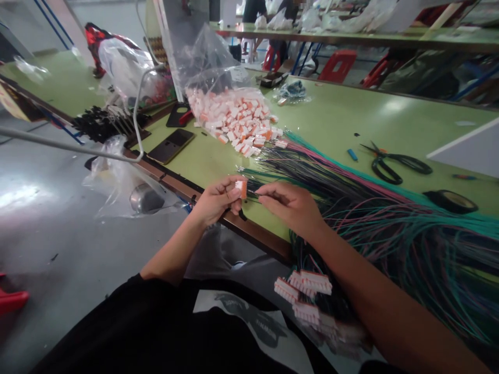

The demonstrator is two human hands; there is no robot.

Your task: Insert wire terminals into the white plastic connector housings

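Observation:
Between the thumb and fingers of my left hand (220, 200) is a small white and orange connector housing (241, 189), held just above the table's front edge. My right hand (292, 205) pinches a thin dark wire (253, 194), its end pointing toward the housing; whether it enters the housing is too small to tell. Behind my hands lies a pile of loose white and orange housings (244, 119), spilling from a clear plastic bag (212, 62). Bundles of dark, pink and green wires (312, 171) spread across the table to the right.
A phone (171, 146) lies left of the pile. At the right are black-handled scissors (393, 162), a blue piece (352, 155) and a roll of black tape (450, 200). Wired connectors (306, 288) hang by my lap. A bent grey metal rod (137, 111) crosses the left side.

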